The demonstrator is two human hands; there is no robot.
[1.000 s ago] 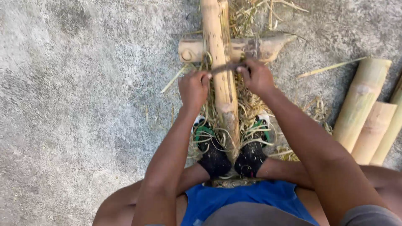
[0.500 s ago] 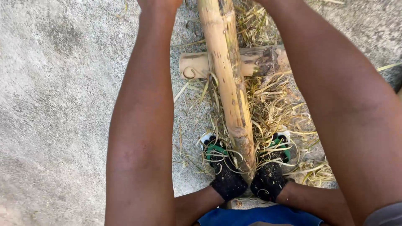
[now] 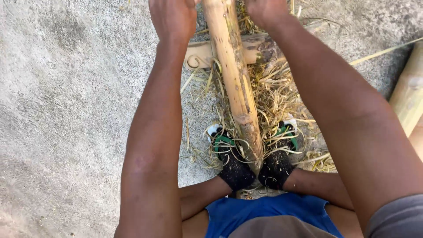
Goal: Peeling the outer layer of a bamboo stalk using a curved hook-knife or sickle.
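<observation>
Both feet (image 3: pixel 255 163) pinch the bamboo pole (image 3: pixel 233 83) so it stays put. The left hand (image 3: pixel 173 17) and right hand (image 3: pixel 264 11) reach far up beside it; I cannot tell what they hold.

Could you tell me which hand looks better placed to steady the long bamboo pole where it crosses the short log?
Probably the right hand: it sits just above where the bamboo pole crosses the short log. The left hand is on the pole's other side, over bare concrete, slightly farther from the crossing. The difference is small.
</observation>
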